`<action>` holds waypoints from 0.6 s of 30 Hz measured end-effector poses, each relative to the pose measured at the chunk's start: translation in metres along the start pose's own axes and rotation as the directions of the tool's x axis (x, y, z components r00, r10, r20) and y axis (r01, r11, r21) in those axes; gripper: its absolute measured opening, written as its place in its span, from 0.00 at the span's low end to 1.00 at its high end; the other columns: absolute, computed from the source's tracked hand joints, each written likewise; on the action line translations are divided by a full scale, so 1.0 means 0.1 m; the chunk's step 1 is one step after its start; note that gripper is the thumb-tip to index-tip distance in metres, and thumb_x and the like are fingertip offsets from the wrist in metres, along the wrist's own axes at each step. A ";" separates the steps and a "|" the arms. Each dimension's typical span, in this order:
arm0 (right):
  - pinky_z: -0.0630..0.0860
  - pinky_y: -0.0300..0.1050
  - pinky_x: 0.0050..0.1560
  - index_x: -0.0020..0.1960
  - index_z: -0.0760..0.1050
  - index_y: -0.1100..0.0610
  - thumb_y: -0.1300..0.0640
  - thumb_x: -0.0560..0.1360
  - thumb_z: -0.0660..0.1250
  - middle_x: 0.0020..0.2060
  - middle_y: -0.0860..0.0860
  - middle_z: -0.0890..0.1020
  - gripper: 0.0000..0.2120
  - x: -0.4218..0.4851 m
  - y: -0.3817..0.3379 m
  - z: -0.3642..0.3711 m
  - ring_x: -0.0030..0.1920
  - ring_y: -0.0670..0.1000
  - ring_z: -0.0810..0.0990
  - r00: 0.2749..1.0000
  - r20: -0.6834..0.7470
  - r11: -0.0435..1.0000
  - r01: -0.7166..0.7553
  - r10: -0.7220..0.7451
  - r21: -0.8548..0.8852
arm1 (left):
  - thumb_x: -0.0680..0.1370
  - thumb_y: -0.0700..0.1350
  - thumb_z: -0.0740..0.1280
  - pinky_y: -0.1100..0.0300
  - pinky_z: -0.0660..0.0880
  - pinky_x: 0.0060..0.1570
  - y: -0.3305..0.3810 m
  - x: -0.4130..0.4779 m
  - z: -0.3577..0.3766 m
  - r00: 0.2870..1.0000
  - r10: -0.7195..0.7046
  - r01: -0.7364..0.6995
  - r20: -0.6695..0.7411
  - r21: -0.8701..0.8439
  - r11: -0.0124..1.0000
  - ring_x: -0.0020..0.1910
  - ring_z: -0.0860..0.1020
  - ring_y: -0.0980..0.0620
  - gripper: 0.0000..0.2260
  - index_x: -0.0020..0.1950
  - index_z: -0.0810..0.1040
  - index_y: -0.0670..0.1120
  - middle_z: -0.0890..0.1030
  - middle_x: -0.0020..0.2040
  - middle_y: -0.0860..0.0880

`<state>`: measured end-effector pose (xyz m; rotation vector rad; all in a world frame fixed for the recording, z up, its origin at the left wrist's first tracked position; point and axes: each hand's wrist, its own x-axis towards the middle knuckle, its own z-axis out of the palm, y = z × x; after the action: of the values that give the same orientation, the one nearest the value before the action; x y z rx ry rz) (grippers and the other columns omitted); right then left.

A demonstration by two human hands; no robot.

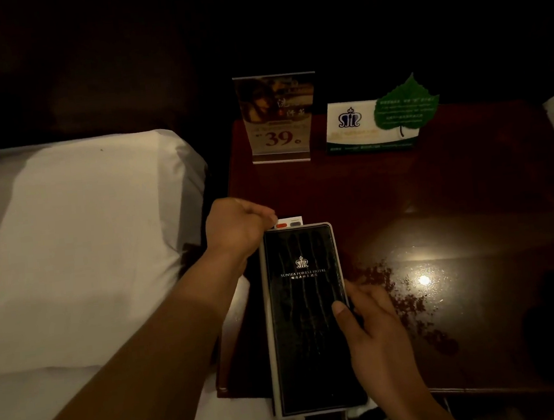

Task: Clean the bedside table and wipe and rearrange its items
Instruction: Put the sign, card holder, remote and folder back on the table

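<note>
— What is on the tabletop (453, 192), and how many of each?

— Two printed pieces stand at the back, side by side: one clear upright sign (277, 118) with a large red "39", and one white folded card (362, 127) with a green paper leaf (406, 107) fixed to it. There is one long black folder (308, 325) with a hotel crest, over the front left part of the dark red tabletop, its near end reaching past the front edge. One small white thing (289, 223) with a red and a grey button peeks out at the folder's far end. One bed (84, 228) in white sheets lies to the left.

— And the hands?

— Two bare hands. The right hand (370, 316) grips the folder's right edge, thumb flat on the cover, fingers tucked under. The left hand (237, 229) reaches in on a straight arm to the folder's far left corner, fingers curled; I cannot tell what, if anything, they hold.
</note>
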<state>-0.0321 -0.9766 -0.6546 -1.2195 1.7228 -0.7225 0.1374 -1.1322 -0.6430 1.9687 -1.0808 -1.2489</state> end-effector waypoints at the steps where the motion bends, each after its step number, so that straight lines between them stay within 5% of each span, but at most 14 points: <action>1: 0.69 0.31 0.46 0.57 0.67 0.26 0.52 0.79 0.62 0.52 0.37 0.71 0.19 0.00 0.01 0.00 0.51 0.35 0.74 1.000 -0.001 1.000 -0.001 0.001 0.004 | 0.71 0.37 0.77 0.51 0.79 0.59 -0.02 0.00 0.00 1.000 -0.005 0.005 -0.004 -0.006 1.000 0.48 0.83 0.51 0.13 0.32 0.83 0.53 0.85 0.41 0.50; 9: 0.73 0.36 0.52 0.64 0.73 0.37 0.51 0.78 0.61 0.52 0.33 0.71 0.16 0.00 0.05 0.04 0.52 0.36 0.75 0.999 -0.020 0.999 -0.034 0.034 0.028 | 0.71 0.38 0.77 0.50 0.80 0.59 -0.07 0.00 0.01 1.000 -0.004 0.004 0.004 -0.093 0.996 0.48 0.84 0.52 0.14 0.29 0.85 0.53 0.86 0.41 0.51; 14: 0.76 0.40 0.54 0.64 0.74 0.38 0.53 0.78 0.64 0.51 0.36 0.73 0.16 -0.01 0.01 -0.02 0.51 0.38 0.76 0.999 -0.007 0.998 -0.039 0.039 0.053 | 0.78 0.44 0.71 0.50 0.78 0.62 -0.22 -0.39 -0.13 0.997 0.018 -0.032 -0.068 -0.198 0.980 0.52 0.82 0.56 0.07 0.55 0.84 0.52 0.85 0.52 0.52; 18: 0.74 0.39 0.53 0.66 0.72 0.40 0.50 0.79 0.61 0.53 0.37 0.74 0.17 -0.02 -0.04 -0.07 0.51 0.37 0.75 1.000 -0.019 0.994 -0.010 0.008 -0.111 | 0.80 0.46 0.67 0.51 0.76 0.63 -0.61 -1.13 -0.12 0.998 -0.047 0.041 -0.036 -0.150 0.988 0.57 0.80 0.58 0.12 0.60 0.79 0.60 0.82 0.57 0.55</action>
<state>-0.0367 -0.9765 -0.6477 -1.2830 1.8030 -0.6420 0.1412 -1.0034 -0.6345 1.9044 -0.9020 -1.2705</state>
